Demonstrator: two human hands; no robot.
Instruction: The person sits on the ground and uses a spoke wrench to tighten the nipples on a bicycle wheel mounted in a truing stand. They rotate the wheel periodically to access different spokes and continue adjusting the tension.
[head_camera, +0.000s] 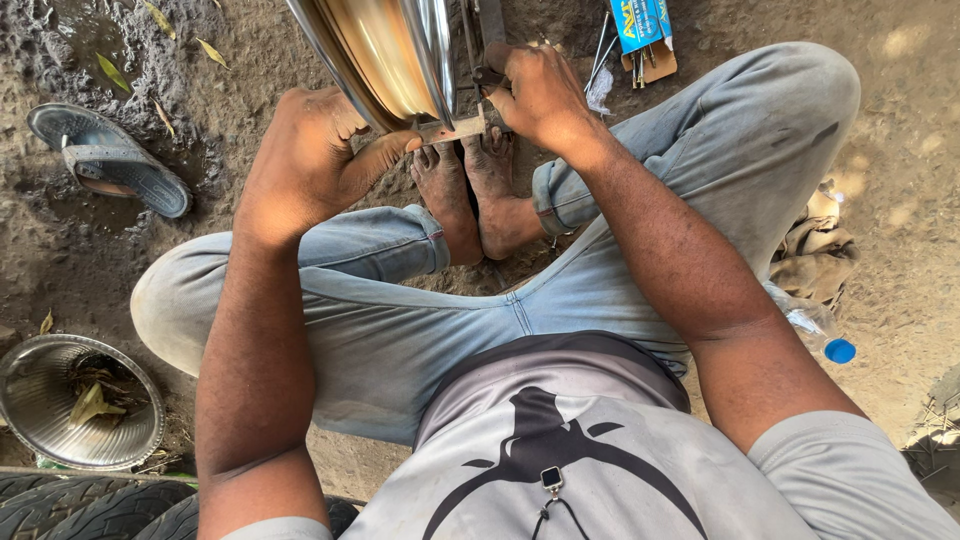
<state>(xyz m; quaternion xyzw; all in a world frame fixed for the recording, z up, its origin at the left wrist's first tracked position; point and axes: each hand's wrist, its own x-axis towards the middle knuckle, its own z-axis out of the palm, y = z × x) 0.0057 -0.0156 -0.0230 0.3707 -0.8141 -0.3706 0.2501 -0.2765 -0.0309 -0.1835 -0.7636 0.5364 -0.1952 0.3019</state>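
I sit cross-legged on dirt ground with a shiny metal wheel rim standing in front of my bare feet. My left hand grips the lower edge of the rim, thumb pressed along a small flat metal piece at its bottom. My right hand is closed around a small dark tool held against the rim's right side, next to a thin spoke.
A grey sandal lies at the left. A steel bowl with dry leaves sits lower left, above black tyres. A blue box and loose spokes lie at the top, a rag and plastic bottle at the right.
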